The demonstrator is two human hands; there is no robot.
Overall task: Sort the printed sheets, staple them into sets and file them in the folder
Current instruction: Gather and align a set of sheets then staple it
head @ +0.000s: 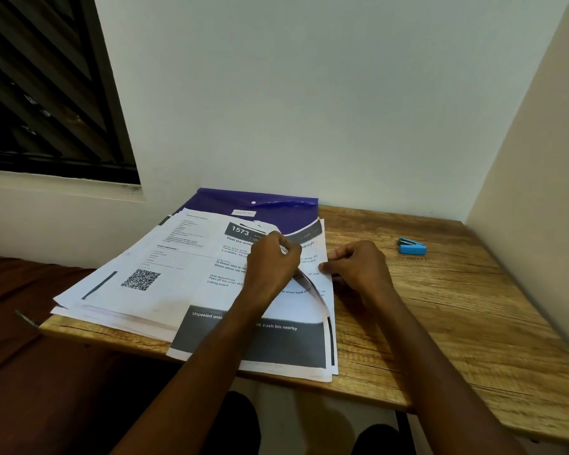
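Observation:
A loose pile of printed sheets (165, 284) lies on the left part of the wooden table (440, 307). The top sheet (260, 343) bears "1573" and a dark band, and it hangs over the front edge. My left hand (271, 262) grips that sheet's right edge and curls it upward. My right hand (358, 266) pinches the right edge of the sheets underneath. A purple snap folder (263, 206) lies shut at the back, partly under the pile. A small blue stapler (412, 246) sits on the table to the right, apart from both hands.
Walls close in behind and on the right of the table. A dark louvred window (46, 93) is at upper left. A brown surface (30, 323) lies left of the table. My knees show below the front edge.

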